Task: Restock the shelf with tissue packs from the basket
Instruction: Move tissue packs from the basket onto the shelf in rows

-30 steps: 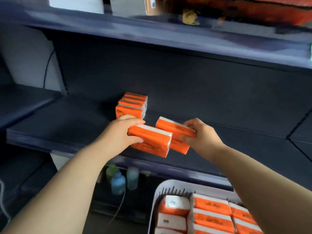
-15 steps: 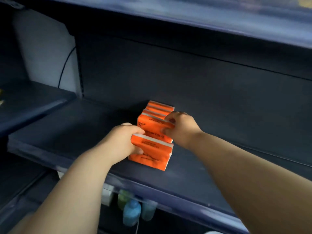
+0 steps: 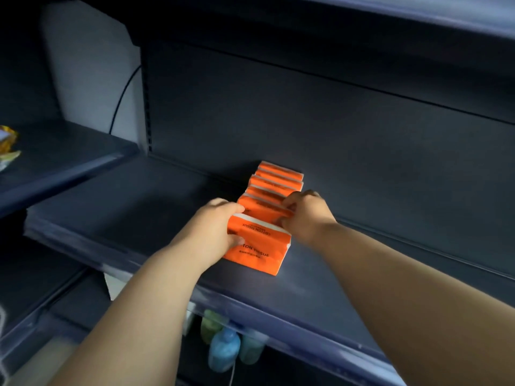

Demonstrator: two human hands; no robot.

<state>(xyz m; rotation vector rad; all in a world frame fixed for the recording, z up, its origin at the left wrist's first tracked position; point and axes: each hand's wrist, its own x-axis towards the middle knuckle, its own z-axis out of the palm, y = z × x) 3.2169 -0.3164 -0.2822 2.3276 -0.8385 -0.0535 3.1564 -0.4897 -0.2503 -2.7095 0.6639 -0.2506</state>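
Several tissue packs (image 3: 278,178): orange wrappers, white ends, dark print; they stand on edge in one row running from the back panel toward the front.
Front pack (image 3: 257,246): nearest in the row, touching the second pack (image 3: 260,208) behind it.
Left hand (image 3: 211,229): grips the front pack's left end.
Right hand (image 3: 306,215): fingers curled on the second pack's right end.
Shelf (image 3: 125,213): dark blue, bears the row.
Below: blue and green bottles (image 3: 224,349).
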